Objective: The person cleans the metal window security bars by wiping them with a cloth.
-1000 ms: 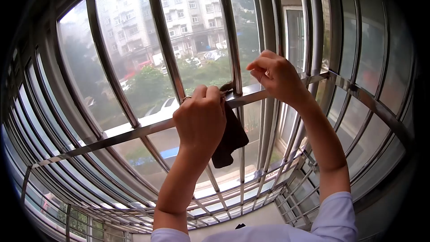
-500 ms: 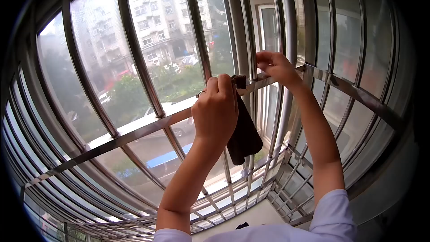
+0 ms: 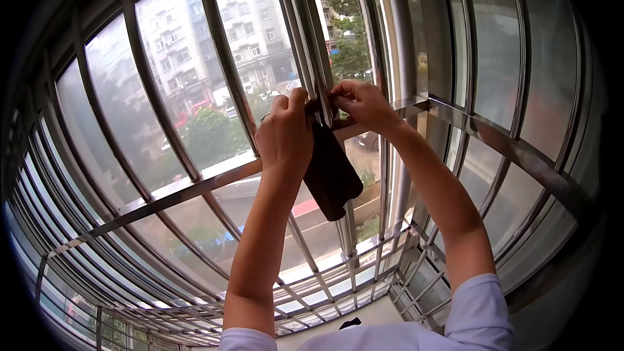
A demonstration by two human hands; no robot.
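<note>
Far left to upper left: barred window panes (image 3: 110, 91), with one pale apartment block (image 3: 175, 45) beyond; the upright bars are too many and too overlapped for a sure count.

Left to centre: one flat metal rail (image 3: 188, 193), crossing the bars and rising toward the middle.

Centre: one left hand (image 3: 284, 136), one ring (image 3: 265, 116) on it. Fingers bent and drawn in, closed on the upper part of the dark cloth.

Centre, just right of that hand: one dark cloth (image 3: 333, 179), its larger part hanging aslant below rail height, lower edge loose. A narrow dark portion reaches the upright bar (image 3: 316, 58) between the hands. Judged state: cloth up at the rail, its top end being worked at the bar; whether anything is fastened cannot be told, so securing the top appears unfinished.

Right of centre: one right hand (image 3: 367, 107), fingers curled, tips close together beside the bar and cloth top. Whether they pinch the cloth cannot be told.

Lower right: one pale sleeve (image 3: 480, 312); its fellow (image 3: 247, 339) is at lower centre-left, making two.

Totals: hands, two; sleeves, two; cloth, one; ring, one.
</note>
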